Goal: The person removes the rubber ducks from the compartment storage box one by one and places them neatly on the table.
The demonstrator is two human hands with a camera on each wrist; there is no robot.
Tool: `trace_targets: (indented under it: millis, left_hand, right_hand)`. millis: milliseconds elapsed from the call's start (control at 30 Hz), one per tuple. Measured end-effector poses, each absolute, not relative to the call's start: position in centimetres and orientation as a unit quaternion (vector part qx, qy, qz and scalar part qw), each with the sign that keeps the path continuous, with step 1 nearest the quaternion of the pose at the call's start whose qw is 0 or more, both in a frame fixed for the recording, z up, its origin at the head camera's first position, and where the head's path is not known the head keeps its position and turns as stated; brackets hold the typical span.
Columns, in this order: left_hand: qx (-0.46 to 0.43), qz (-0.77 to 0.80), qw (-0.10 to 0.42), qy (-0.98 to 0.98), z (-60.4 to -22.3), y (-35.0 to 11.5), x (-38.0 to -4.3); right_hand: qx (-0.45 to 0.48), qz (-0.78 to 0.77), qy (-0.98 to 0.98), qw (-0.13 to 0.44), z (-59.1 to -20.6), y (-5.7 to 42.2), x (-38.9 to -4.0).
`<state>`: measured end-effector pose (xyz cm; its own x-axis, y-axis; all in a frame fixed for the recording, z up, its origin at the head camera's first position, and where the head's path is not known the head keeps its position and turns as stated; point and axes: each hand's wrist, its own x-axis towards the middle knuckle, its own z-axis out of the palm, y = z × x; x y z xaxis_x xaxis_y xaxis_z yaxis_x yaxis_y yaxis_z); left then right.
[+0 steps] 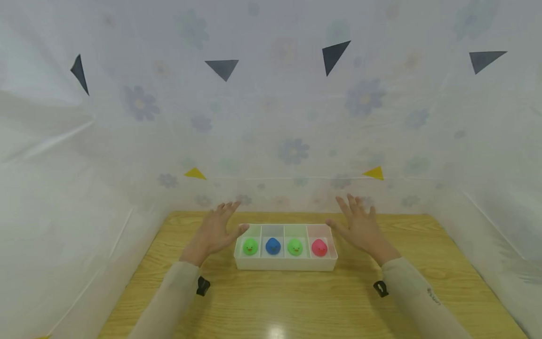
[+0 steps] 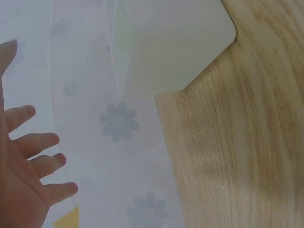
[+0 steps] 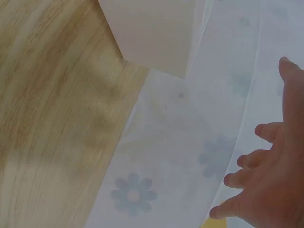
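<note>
A white divided box (image 1: 285, 264) stands on the wooden table between my two hands. Its compartments each hold one small duck: a green duck (image 1: 250, 246) at the left end, then a blue duck (image 1: 273, 246), another green duck (image 1: 295, 246), and a pink duck (image 1: 319, 247) at the right end. My left hand (image 1: 217, 230) is spread at the box's left end, its thumb overlapping the corner in the head view. At the opposite end my right hand (image 1: 359, 227) has its fingers spread, thumb tip near the back corner. Neither hand holds anything.
Under the box is a wood-grain table (image 1: 271, 301). A flower-patterned white sheet (image 1: 271, 117) rises behind it and at both sides, bearing dark triangles (image 1: 223, 68) and yellow triangles (image 1: 374, 173). Black straps (image 1: 203, 286) show at both wrists.
</note>
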<state>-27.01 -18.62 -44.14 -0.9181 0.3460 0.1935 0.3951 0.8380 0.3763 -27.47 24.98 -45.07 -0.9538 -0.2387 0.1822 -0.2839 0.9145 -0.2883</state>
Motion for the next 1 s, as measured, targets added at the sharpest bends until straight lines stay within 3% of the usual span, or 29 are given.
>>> trace_targets:
  millis: [233, 700, 1000]
  left_hand:
    - [-0.191, -0.26, 0.059, -0.945, -44.8, -18.4, -26.6]
    - [-0.254, -0.28, 0.16, -0.912, -46.2, -18.0, -26.7]
    - [-0.255, -0.298, 0.138, -0.91, -46.9, -17.5, -26.2]
  right_hand:
    - [0.149, 0.208, -0.965, 0.063, -45.8, 24.7, -26.9]
    - [0.165, 0.234, -0.957, 0.055, -47.6, 24.5, -26.3]
    - [0.169, 0.253, -0.952, 0.036, -48.9, 24.3, -26.0]
